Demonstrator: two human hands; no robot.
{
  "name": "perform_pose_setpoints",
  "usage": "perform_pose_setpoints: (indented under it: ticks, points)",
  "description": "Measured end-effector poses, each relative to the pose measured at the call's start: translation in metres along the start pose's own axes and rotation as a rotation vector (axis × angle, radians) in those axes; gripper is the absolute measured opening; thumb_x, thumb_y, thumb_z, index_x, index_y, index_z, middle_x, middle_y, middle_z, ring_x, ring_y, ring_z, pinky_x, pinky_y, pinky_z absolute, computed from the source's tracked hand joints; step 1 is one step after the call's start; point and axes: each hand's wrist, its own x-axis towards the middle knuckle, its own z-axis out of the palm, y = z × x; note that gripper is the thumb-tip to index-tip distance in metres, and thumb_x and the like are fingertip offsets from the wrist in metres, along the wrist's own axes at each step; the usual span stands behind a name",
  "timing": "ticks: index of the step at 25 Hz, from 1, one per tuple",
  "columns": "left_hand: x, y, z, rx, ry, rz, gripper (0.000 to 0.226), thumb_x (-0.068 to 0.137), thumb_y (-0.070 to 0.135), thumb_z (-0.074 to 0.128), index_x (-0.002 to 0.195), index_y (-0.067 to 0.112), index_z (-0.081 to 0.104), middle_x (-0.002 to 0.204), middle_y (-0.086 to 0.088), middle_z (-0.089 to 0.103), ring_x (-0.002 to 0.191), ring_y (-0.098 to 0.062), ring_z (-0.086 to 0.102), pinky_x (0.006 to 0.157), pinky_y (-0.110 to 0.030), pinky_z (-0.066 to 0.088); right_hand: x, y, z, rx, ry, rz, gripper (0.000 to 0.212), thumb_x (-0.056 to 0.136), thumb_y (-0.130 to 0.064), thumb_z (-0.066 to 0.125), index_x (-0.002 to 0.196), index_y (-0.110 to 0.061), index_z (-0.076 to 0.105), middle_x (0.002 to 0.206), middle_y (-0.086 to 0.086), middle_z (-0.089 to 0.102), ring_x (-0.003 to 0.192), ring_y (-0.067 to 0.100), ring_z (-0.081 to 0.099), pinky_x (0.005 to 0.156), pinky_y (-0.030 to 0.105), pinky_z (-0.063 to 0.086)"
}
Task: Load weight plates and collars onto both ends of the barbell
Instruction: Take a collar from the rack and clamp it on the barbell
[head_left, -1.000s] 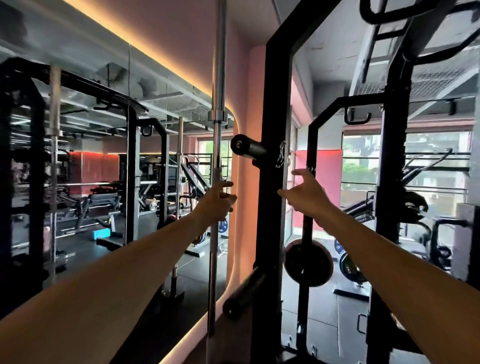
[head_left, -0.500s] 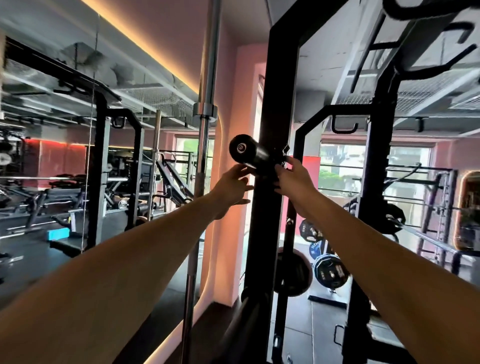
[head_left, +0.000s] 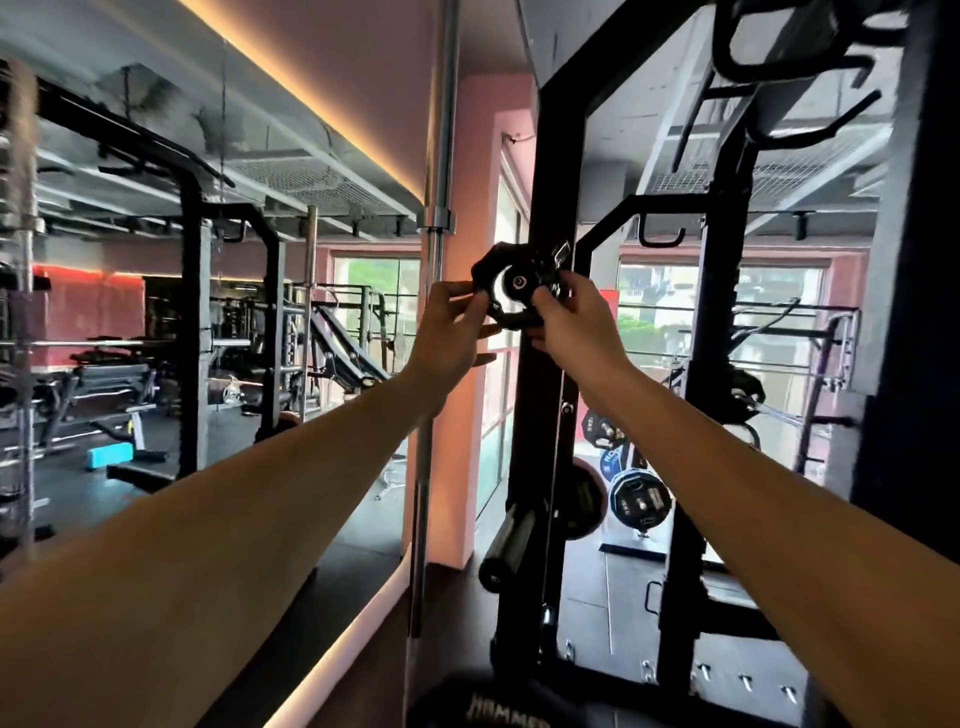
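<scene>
A black ring-shaped collar (head_left: 511, 306) sits around the end of a black peg (head_left: 518, 281) that juts from the rack upright (head_left: 550, 415) at head height. My left hand (head_left: 451, 322) pinches the collar's left side. My right hand (head_left: 569, 318) grips its right side. A silver barbell (head_left: 439, 171) stands upright just left of my hands, beside the pink wall. A dark weight plate (head_left: 587, 501) hangs low on the rack, and more plates (head_left: 636, 499) stand behind it.
A second black peg (head_left: 506, 551) sticks out low on the same upright. A mirror wall (head_left: 156, 312) on the left shows racks and benches. Another rack post (head_left: 904, 364) rises close on the right. Windows lie beyond.
My left hand left the upright barbell and both hands went up to the peg. They now hold the collar at the peg's end, and the view has come closer.
</scene>
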Motion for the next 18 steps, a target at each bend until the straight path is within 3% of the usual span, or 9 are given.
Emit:
perform_pose_setpoints:
  ticks: [3, 6, 8, 10, 12, 15, 17, 18]
  points:
    - [-0.06, 0.011, 0.007, 0.019, -0.057, -0.004, 0.01, 0.103, 0.029, 0.055, 0.098, 0.023, 0.049, 0.101, -0.001, 0.066, 0.095, -0.018, 0.071, 0.076, -0.041, 0.062, -0.064, -0.013, -0.021, -0.038, -0.007, 0.03, 0.038, 0.104, -0.026, 0.05, 0.142, -0.025, 0.047, 0.121, 0.006, 0.066, 0.108, 0.028, 0.068, 0.096, 0.049, 0.056]
    - [-0.117, 0.019, 0.045, -0.007, -0.159, -0.069, 0.012, 0.102, 0.028, 0.057, 0.096, 0.02, 0.051, 0.093, 0.0, 0.063, 0.092, -0.019, 0.066, 0.076, -0.039, 0.062, -0.12, -0.023, -0.073, -0.037, 0.063, 0.179, 0.035, 0.101, -0.023, 0.051, 0.136, -0.025, 0.048, 0.113, 0.012, 0.069, 0.101, 0.031, 0.072, 0.079, 0.039, 0.059]
    - [-0.148, 0.026, 0.085, -0.035, -0.255, -0.107, 0.012, 0.102, 0.025, 0.058, 0.098, 0.016, 0.053, 0.097, -0.004, 0.062, 0.094, -0.025, 0.066, 0.075, -0.04, 0.063, -0.151, -0.033, -0.122, -0.107, 0.155, 0.237, 0.033, 0.1, -0.028, 0.051, 0.133, -0.022, 0.049, 0.099, 0.005, 0.069, 0.087, 0.023, 0.072, 0.07, 0.034, 0.056]
    - [-0.173, 0.034, 0.127, -0.071, -0.34, -0.132, 0.016, 0.102, 0.022, 0.059, 0.106, 0.007, 0.054, 0.105, -0.01, 0.063, 0.1, -0.031, 0.067, 0.084, -0.051, 0.061, -0.175, -0.044, -0.171, -0.244, 0.244, 0.231, 0.032, 0.1, -0.038, 0.051, 0.128, -0.022, 0.051, 0.093, -0.003, 0.067, 0.078, 0.01, 0.069, 0.064, 0.028, 0.055]
    - [-0.201, 0.044, 0.173, -0.121, -0.425, -0.137, 0.016, 0.102, 0.019, 0.059, 0.108, 0.006, 0.053, 0.109, -0.015, 0.062, 0.1, -0.027, 0.064, 0.086, -0.052, 0.06, -0.202, -0.059, -0.225, -0.349, 0.298, 0.239, 0.035, 0.1, -0.044, 0.05, 0.126, -0.021, 0.053, 0.093, 0.0, 0.066, 0.078, 0.007, 0.071, 0.065, 0.028, 0.06]
    - [-0.259, 0.063, 0.254, -0.231, -0.559, -0.171, 0.008, 0.102, 0.016, 0.057, 0.101, 0.013, 0.05, 0.101, -0.008, 0.059, 0.086, -0.017, 0.063, 0.069, -0.035, 0.061, -0.254, -0.084, -0.313, -0.446, 0.371, 0.334, 0.027, 0.101, -0.044, 0.049, 0.112, -0.022, 0.059, 0.099, 0.004, 0.068, 0.086, 0.024, 0.072, 0.077, 0.041, 0.062]
    - [-0.299, 0.07, 0.304, -0.267, -0.626, -0.199, 0.013, 0.101, 0.015, 0.058, 0.092, 0.018, 0.049, 0.09, 0.0, 0.059, 0.076, -0.011, 0.063, 0.057, -0.026, 0.06, -0.29, -0.097, -0.368, -0.506, 0.442, 0.384, 0.029, 0.101, -0.044, 0.047, 0.095, -0.021, 0.063, 0.094, 0.006, 0.068, 0.085, 0.025, 0.072, 0.072, 0.036, 0.063]
    - [-0.316, 0.071, 0.325, -0.265, -0.654, -0.208, 0.015, 0.1, 0.016, 0.06, 0.089, 0.019, 0.05, 0.087, 0.002, 0.059, 0.074, -0.009, 0.064, 0.055, -0.025, 0.059, -0.306, -0.101, -0.39, -0.546, 0.472, 0.419, 0.034, 0.102, -0.046, 0.044, 0.096, -0.019, 0.064, 0.095, 0.005, 0.068, 0.084, 0.023, 0.071, 0.064, 0.028, 0.062]
